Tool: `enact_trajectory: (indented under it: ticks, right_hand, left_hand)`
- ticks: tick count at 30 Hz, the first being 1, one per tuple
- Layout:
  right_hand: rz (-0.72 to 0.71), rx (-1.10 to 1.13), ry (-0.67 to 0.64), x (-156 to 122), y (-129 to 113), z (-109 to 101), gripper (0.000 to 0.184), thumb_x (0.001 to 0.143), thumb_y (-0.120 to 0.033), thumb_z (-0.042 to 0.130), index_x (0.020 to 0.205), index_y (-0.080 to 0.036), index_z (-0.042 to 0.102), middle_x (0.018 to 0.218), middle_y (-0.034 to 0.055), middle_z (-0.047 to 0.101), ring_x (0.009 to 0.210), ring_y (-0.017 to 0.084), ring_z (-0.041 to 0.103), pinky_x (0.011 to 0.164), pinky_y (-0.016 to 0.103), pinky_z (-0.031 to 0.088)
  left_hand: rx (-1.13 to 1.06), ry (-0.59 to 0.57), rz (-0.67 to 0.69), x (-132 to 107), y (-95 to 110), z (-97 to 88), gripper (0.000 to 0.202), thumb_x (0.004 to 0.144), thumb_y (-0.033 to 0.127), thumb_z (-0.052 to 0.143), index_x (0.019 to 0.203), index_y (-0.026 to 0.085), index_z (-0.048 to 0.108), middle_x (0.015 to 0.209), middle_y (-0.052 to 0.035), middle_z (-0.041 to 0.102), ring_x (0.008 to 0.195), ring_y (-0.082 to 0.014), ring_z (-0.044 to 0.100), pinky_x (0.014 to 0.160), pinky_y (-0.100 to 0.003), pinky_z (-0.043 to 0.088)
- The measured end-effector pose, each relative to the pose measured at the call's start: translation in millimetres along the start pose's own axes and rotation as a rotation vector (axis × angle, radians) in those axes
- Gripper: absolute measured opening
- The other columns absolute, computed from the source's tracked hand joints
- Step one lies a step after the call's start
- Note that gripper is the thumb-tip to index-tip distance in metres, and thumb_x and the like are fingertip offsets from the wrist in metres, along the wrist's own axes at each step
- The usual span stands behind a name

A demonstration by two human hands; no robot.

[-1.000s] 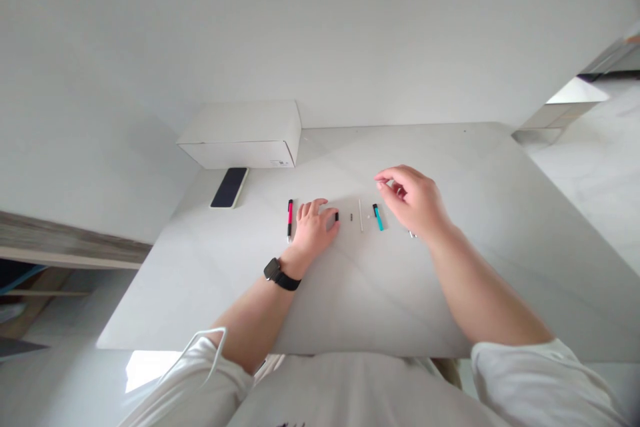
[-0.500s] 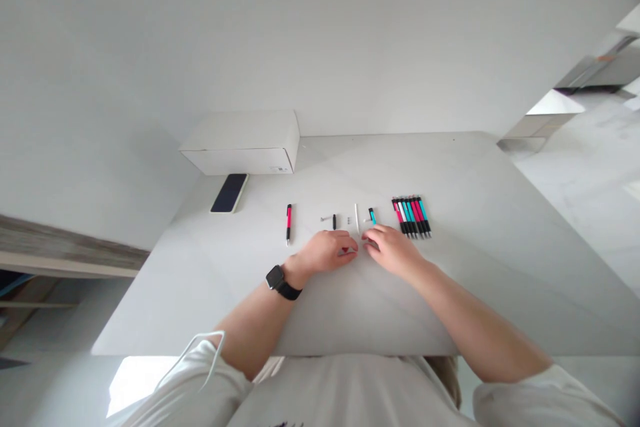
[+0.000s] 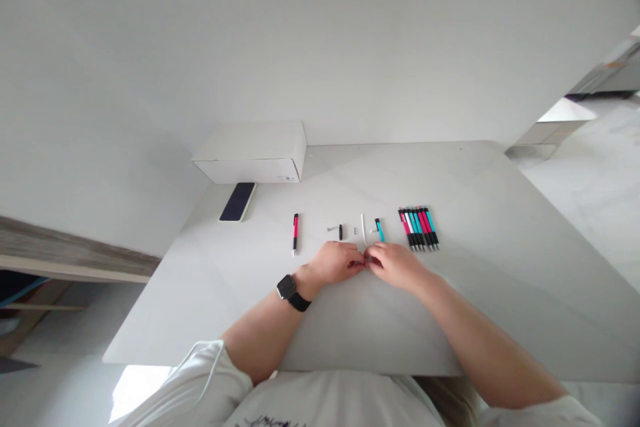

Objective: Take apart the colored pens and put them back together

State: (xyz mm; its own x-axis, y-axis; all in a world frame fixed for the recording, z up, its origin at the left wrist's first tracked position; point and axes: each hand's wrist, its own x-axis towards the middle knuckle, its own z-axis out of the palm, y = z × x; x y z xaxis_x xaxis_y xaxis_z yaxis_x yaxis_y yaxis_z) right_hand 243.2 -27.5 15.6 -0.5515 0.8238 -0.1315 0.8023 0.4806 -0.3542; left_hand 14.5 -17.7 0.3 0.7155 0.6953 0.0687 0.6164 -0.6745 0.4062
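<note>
My left hand (image 3: 341, 262) and my right hand (image 3: 393, 265) meet fingertip to fingertip just above the table. Both are closed in a pinch; whatever they hold is too small and covered to name. Beyond the fingers lies a thin white pen refill (image 3: 363, 225). To its right is a turquoise pen barrel with a black clip (image 3: 381, 231), its near end close to my right hand. Left of the refill are several tiny pieces (image 3: 356, 231), a black pen grip (image 3: 341, 233) and a small metallic piece (image 3: 333, 229).
An assembled pink and black pen (image 3: 295, 233) lies further left. Several pens in pink, white and turquoise (image 3: 419, 229) form a row at the right. A phone (image 3: 238, 201) rests before a white box (image 3: 253, 171) against the wall, on a pale table (image 3: 480, 227).
My hands have come together from slightly apart, and the right fingers have closed into a pinch. A red bit visible in my left hand earlier is now mostly hidden. The view has shifted slightly.
</note>
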Motion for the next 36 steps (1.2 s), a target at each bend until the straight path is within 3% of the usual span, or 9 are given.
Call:
enact_trajectory:
  ticks: [9,20,24,28,32,36]
  right_hand:
    - [-0.027,0.011,0.022,-1,3,-4,0.017,0.101,-0.031,0.060,0.099,-0.024,0.075,0.099,0.0048,0.075,0.091,0.021,0.070,0.080,0.029,0.045]
    - [-0.025,0.040,0.024,-6,-1,-3,0.023,0.104,-0.036,0.056,0.107,-0.027,0.076,0.101,0.0050,0.076,0.095,0.021,0.071,0.084,0.029,0.046]
    - [-0.016,0.063,0.012,-6,0,0,0.021,0.102,-0.033,0.058,0.110,-0.026,0.076,0.102,0.0057,0.076,0.097,0.021,0.072,0.086,0.029,0.047]
    - [-0.027,0.103,0.007,-7,4,1,0.023,0.101,-0.033,0.059,0.115,-0.028,0.076,0.106,0.0059,0.076,0.099,0.022,0.072,0.089,0.030,0.048]
    - [-0.044,0.149,0.012,-8,7,-9,0.022,0.101,-0.035,0.060,0.115,-0.028,0.075,0.104,0.0044,0.076,0.092,0.019,0.071,0.084,0.029,0.049]
    - [-0.077,0.178,0.053,-2,8,-30,0.020,0.101,-0.035,0.059,0.112,-0.028,0.075,0.101,0.0032,0.075,0.086,0.017,0.070,0.080,0.028,0.049]
  left_hand:
    - [0.026,0.046,-0.006,0,3,4.9,0.019,0.099,0.036,0.059,0.093,0.026,0.074,0.089,-0.0016,0.073,0.082,-0.0171,0.069,0.067,-0.027,0.045]
    - [0.015,0.083,0.053,-4,2,-0.2,0.022,0.100,0.035,0.056,0.091,0.026,0.073,0.086,-0.0027,0.070,0.080,-0.0167,0.068,0.070,-0.027,0.046]
    - [-0.004,0.133,0.048,-7,4,-5.3,0.021,0.099,0.036,0.055,0.101,0.026,0.073,0.094,-0.0053,0.071,0.086,-0.0182,0.069,0.076,-0.029,0.050]
    - [0.007,0.268,-0.041,-9,0,-9.0,0.022,0.099,0.033,0.054,0.112,0.025,0.070,0.103,-0.0083,0.071,0.093,-0.0208,0.069,0.082,-0.032,0.053]
    - [0.027,0.478,-0.231,-10,-14,-15.5,0.025,0.100,0.024,0.051,0.120,0.024,0.066,0.107,-0.0096,0.070,0.101,-0.0225,0.066,0.091,-0.036,0.052]
    - [0.087,0.526,-0.362,-12,-28,-23.0,0.035,0.097,0.023,0.054,0.131,0.025,0.061,0.113,-0.0100,0.068,0.108,-0.0265,0.063,0.101,-0.043,0.048]
